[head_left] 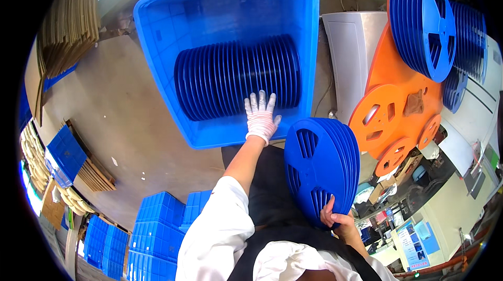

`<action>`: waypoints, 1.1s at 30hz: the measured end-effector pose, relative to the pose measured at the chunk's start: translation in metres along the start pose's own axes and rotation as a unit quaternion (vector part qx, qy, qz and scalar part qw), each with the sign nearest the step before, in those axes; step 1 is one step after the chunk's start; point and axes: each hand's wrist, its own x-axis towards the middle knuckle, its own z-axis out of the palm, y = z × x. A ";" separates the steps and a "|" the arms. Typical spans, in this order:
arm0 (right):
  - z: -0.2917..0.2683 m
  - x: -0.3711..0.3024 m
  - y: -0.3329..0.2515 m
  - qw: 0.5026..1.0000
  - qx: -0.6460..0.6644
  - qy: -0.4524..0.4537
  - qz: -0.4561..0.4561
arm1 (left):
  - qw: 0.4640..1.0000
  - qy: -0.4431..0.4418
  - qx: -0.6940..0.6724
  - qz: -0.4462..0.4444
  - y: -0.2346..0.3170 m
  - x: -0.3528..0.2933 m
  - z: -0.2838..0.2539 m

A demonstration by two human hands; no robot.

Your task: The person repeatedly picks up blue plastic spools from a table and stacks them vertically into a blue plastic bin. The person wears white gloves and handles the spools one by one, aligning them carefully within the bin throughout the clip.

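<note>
Reels (238,76), dark blue and flat, stand on edge in a tight row inside the big blue crate (157,29), which sits on the grey floor (120,118) just ahead of me. My left hand (260,117), in a white knit glove, lies spread on the near end of that row, fingers open and flat against the rims; its grip has closed on nothing yet. My right hand (336,220), bare, has its grip closed round the lower edge of a second stack of blue reels (320,168), held upright against my side.

To do this well, I judge the left fingers should slide between two rims and pinch a small batch squarely, so the row does not fan out or topple. The held stack wants steady support from below, since it looks heavy and prone to splay.

More blue reels (423,27) and orange ones (373,118) stand at the right.
</note>
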 end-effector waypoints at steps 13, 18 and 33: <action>0.013 -0.005 0.013 1.000 -0.025 -0.005 0.003 | 0.969 0.127 0.053 -0.206 -0.118 0.002 -0.022; 0.021 -0.018 0.022 0.998 -0.048 0.014 -0.043 | 0.977 0.103 0.001 -0.189 -0.108 -0.067 -0.027; 0.050 -0.087 -0.004 0.957 0.085 -0.146 -0.235 | 0.957 -0.019 -0.162 -0.241 -0.153 -0.304 -0.065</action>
